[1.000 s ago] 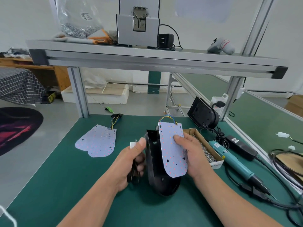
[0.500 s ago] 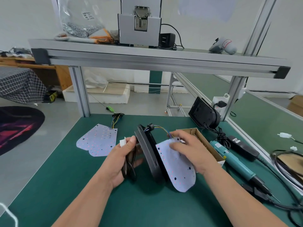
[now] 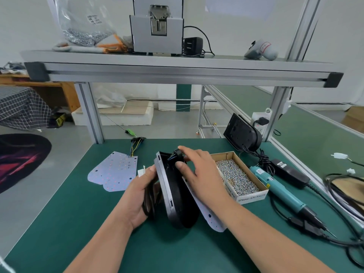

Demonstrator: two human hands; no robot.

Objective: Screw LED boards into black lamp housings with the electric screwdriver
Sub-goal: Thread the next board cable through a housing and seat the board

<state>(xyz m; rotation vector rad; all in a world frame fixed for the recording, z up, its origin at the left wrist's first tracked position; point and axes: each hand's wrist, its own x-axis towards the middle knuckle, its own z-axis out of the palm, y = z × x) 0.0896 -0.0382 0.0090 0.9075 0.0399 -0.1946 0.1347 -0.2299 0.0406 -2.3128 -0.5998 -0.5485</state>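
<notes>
Head view: my left fingers [image 3: 150, 171] grip housing [image 3: 177, 198] and cable [image 3: 149, 201], right fingers [image 3: 192, 152] pinch the plug [image 3: 178, 154]; tugging could rip it off the board [image 3: 211, 218].

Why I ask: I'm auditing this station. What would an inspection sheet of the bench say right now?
Surface: green mat covers the bench.
Job's things: black lamp housing on edge, tilted; LED board beside it under the right forearm; spare LED boards flat at left; electric screwdriver lying unheld; screw box open.
Clutter: second housing leaning at the post; power adapter.
Hands: left hand grips the housing cable; right hand pinches the black grommet.
Cables: black cords looped at the right edge.
Surroundings: shelf with screw bag and grey machine.
</notes>
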